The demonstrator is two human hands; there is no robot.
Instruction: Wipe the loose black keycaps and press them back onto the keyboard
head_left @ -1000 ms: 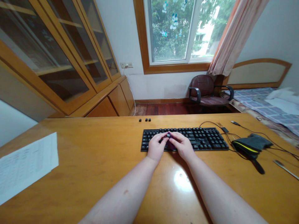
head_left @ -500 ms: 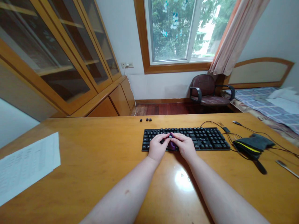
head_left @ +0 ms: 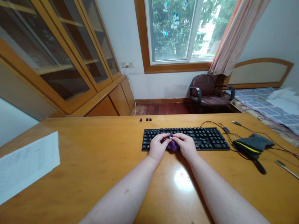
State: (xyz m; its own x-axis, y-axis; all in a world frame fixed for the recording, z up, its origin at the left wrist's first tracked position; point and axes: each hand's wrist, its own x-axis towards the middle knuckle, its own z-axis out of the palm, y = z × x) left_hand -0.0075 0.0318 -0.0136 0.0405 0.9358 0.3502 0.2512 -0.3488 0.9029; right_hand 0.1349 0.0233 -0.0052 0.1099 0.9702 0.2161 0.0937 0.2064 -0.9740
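Observation:
A black computer keyboard lies on the wooden desk, under both hands. Just above its left half, my left hand and my right hand meet, thumbs and fingertips pinched together. Between them they grip a crumpled purple cloth and a small dark piece with a pale spot, which looks like a keycap. The fingers cover part of both. Behind the keyboard, a lone black keycap sits left of two more keycaps that stand close together.
Printed paper sheets lie at the desk's left. On the right are a dark pouch with a yellow stripe, a USB cable and a small brush. Beyond the desk stands a brown armchair.
My hands stay in nearly the same place. More of the purple cloth now shows below the fingers, and the small piece between the fingertips has shifted and tilted slightly.

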